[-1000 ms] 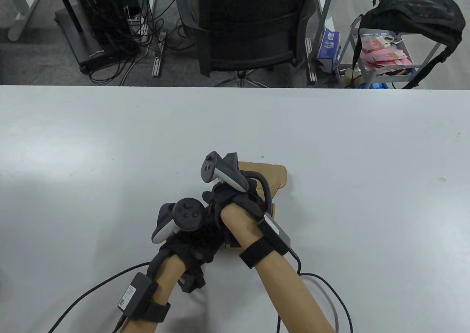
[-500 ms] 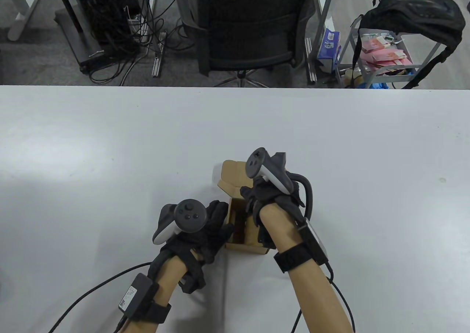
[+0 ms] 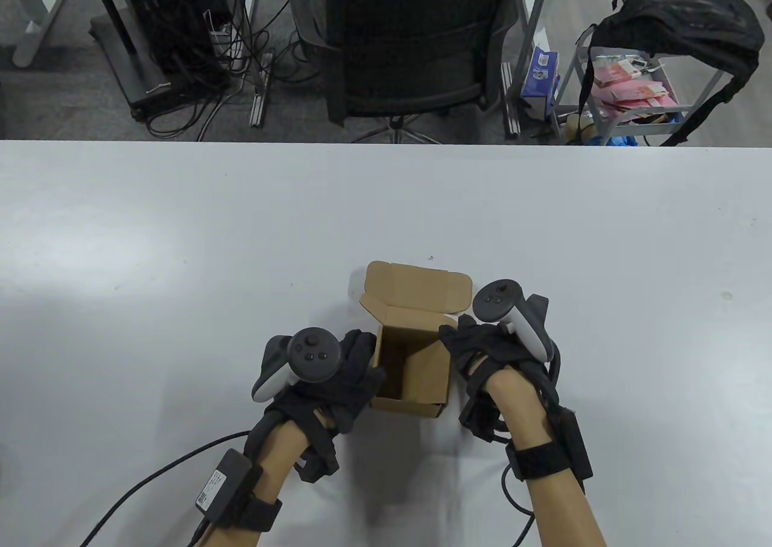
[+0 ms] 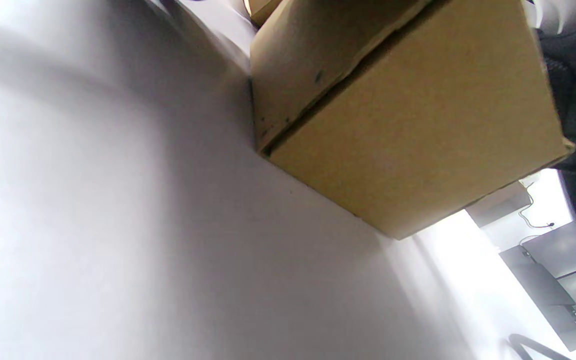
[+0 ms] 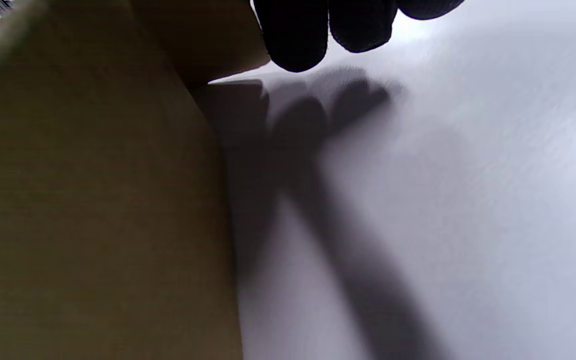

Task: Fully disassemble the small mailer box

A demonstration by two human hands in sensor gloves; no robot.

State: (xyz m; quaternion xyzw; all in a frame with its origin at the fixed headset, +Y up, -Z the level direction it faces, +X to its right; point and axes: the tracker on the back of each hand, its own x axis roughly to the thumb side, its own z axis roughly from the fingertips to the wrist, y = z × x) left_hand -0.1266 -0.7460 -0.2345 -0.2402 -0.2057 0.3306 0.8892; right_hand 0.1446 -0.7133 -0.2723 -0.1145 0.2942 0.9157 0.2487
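Observation:
A small brown cardboard mailer box (image 3: 422,357) stands on the white table (image 3: 181,239) near the front edge. Its lid (image 3: 416,284) is raised and leans back, so the hollow inside shows. My left hand (image 3: 365,360) lies against the box's left wall, fingers fairly straight. My right hand (image 3: 458,345) sits against the right wall near the rim. In the left wrist view the box (image 4: 408,125) fills the upper right and no fingers show. In the right wrist view the box (image 5: 93,200) is at the left, with the gloved fingertips (image 5: 298,35) hanging just above the table beside it.
Beyond the table's far edge stand a black office chair (image 3: 410,40), a tangle of cables (image 3: 199,46) on the floor, and a metal cart (image 3: 633,88) with a black backpack (image 3: 681,22). Glove cables (image 3: 139,486) trail toward the front edge.
My right hand swung from over the box's left side across to its right wall. The lid went from covered by the hand to standing open. My left hand stayed put.

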